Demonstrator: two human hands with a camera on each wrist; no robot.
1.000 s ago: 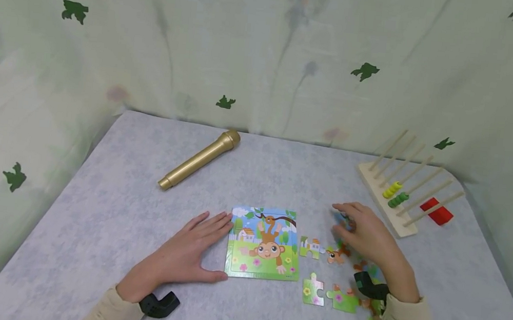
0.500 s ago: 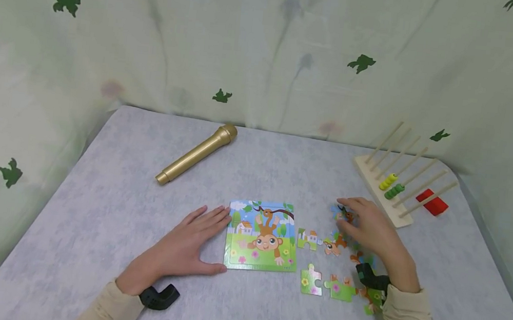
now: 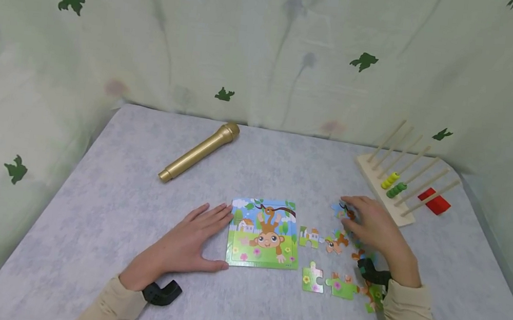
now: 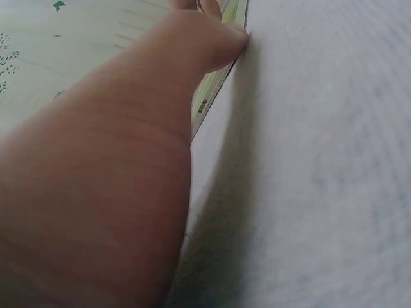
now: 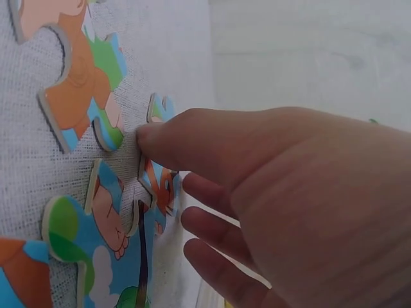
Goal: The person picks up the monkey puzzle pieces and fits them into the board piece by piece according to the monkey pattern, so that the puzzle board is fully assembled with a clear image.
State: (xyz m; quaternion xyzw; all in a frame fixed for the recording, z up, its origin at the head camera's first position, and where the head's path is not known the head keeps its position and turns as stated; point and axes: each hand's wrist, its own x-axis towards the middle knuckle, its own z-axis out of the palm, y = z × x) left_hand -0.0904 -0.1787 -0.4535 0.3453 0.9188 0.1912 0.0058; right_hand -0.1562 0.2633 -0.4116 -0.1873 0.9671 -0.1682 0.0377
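My left hand (image 3: 188, 243) lies with straight fingers along the left edge of a square monkey picture puzzle board (image 3: 263, 235), its thumb near the lower left corner. In the left wrist view the thumb (image 4: 225, 48) is right at the board's edge. To the right, my right hand (image 3: 372, 228) holds a blue puzzle piece (image 3: 338, 209) with a dark branch on it, thumb at one edge and forefinger at the far side. The right wrist view shows this piece (image 5: 159, 183) low at the cloth, partly behind the thumb, with the other fingers spread apart.
Several loose pieces lie between board and right wrist, among them a house piece (image 3: 308, 237) and a green flower piece (image 3: 312, 279); the wrist covers some. A gold microphone (image 3: 199, 153) lies at the back. A pegged bead rack (image 3: 385, 193) and red block (image 3: 434, 202) are at right.
My right hand has shifted slightly right, and more of the branch piece now shows beside its fingers. The left hand stays at the board. The head view has tilted a little.
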